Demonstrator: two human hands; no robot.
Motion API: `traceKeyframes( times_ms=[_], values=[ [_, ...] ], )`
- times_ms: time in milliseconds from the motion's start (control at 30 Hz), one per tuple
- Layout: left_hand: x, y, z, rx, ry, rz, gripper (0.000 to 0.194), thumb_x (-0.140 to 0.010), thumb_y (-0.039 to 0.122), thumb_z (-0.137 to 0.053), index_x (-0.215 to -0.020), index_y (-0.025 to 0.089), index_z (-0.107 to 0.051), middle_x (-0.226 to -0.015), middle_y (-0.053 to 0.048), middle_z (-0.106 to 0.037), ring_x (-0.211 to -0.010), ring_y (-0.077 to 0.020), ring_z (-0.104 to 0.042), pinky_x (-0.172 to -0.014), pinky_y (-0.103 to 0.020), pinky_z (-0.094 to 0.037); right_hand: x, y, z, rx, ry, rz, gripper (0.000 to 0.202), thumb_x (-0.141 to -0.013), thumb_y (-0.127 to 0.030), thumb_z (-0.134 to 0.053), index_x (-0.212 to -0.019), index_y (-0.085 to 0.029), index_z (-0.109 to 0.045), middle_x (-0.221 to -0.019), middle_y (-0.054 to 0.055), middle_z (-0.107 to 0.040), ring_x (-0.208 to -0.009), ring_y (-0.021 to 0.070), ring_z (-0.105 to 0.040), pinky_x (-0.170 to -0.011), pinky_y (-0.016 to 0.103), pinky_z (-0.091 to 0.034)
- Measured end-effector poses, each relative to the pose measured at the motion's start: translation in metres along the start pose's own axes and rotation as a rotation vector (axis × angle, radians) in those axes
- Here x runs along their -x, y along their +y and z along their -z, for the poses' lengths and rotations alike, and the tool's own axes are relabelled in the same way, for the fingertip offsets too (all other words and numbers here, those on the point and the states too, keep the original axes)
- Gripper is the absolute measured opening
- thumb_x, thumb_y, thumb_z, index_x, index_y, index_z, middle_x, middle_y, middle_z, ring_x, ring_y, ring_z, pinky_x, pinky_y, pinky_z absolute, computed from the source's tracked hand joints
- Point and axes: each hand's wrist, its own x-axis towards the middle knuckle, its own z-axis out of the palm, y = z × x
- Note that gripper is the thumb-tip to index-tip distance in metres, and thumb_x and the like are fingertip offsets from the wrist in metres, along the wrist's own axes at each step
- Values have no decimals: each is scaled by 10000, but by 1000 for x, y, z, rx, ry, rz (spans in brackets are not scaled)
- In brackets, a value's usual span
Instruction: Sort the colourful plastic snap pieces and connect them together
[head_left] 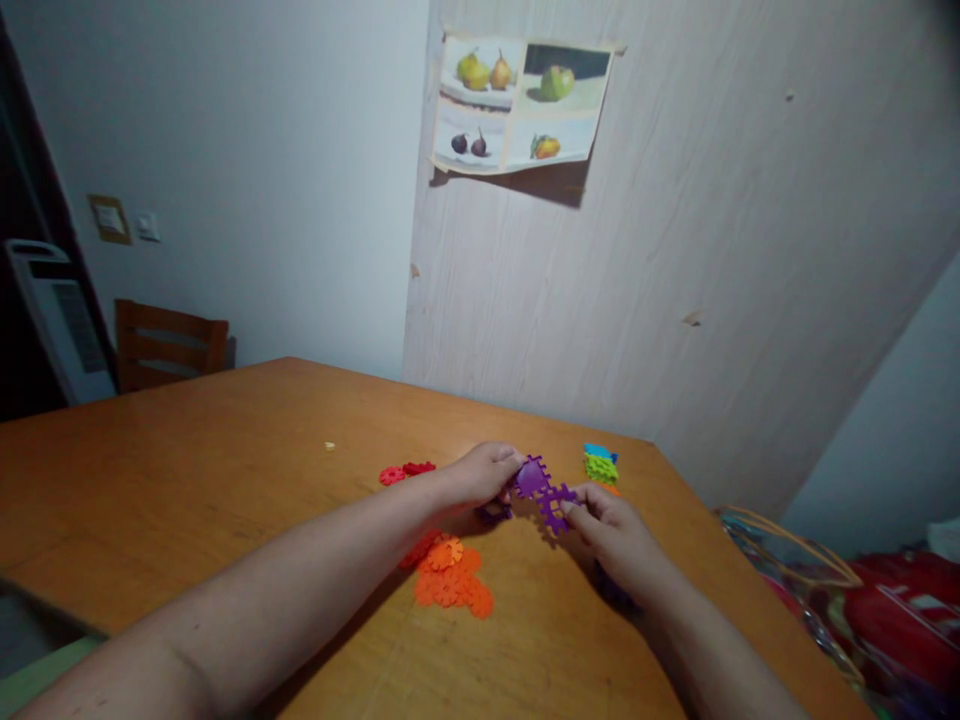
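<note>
My left hand (489,474) is closed on a solid purple notched plastic piece (532,477), held just above the table. My right hand (607,522) pinches a second purple piece (556,509), which has an open middle. The two purple pieces meet at their toothed edges; I cannot tell whether they interlock. Below my left hand lies another dark purple piece (495,513), partly covered. A heap of orange notched discs (454,580) lies nearer to me, with a few red ones at its upper left, partly behind my left forearm.
Red pieces (392,476) lie beyond my left forearm. Green pieces (601,469) and blue pieces (598,451) are stacked near the table's (187,470) far right corner. A wooden chair (171,340) stands at the far left. Bags (892,600) sit beyond the right edge.
</note>
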Motion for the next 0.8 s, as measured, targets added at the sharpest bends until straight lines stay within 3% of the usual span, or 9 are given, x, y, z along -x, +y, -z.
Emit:
traceKeyframes(
  times_ms=[167, 367, 467, 567, 633, 800],
  values=[
    [-10, -14, 17, -276, 172, 1, 351, -945, 422, -453, -711, 173, -535, -611, 13, -509, -572, -118, -452, -541, -238, -342, 2, 2, 5, -261, -78, -184, 249, -814, -433, -647, -815, -192, -583, -728, 21, -693, -628, 146, -605, -609, 258, -446],
    [-5, -21, 33, -599, 184, -9, 437, -938, 460, -453, -644, 173, -601, -577, -1, -528, -570, -140, -458, -578, -264, -326, 1, 9, 6, -277, -70, -223, 253, -807, -432, -672, -805, -188, -606, -742, 46, -716, -630, 149, -614, -615, 271, -442],
    [0, -15, 34, -634, 279, -58, 382, -888, 472, -527, -686, 177, -663, -684, -54, -632, -687, -191, -564, -661, -292, -387, 1, 9, 6, -304, -86, -226, 264, -805, -441, -686, -819, -186, -618, -752, 51, -721, -640, 151, -615, -613, 271, -434],
    [4, -5, 31, -562, 405, -151, 283, -868, 414, -562, -776, 181, -693, -871, -104, -697, -862, -237, -616, -765, -324, -424, 1, 7, 6, -309, -95, -222, 300, -805, -473, -702, -840, -185, -624, -755, 42, -720, -617, 138, -598, -579, 255, -407],
    [8, 2, 24, -431, 394, -158, 279, -877, 404, -549, -760, 181, -670, -846, -98, -691, -830, -227, -616, -757, -328, -434, 3, 4, 6, -294, -94, -221, 330, -810, -498, -707, -873, -183, -630, -742, 30, -709, -581, 119, -565, -539, 236, -366],
    [29, 22, -6, 133, 97, 112, 370, -906, 507, -465, -830, 174, -607, -699, -39, -639, -554, -142, -525, -568, -280, -394, 8, -7, 3, -310, -76, -186, 402, -796, -509, -747, -994, -172, -654, -781, 11, -667, -609, 95, -544, -531, 203, -353]
  ],
)
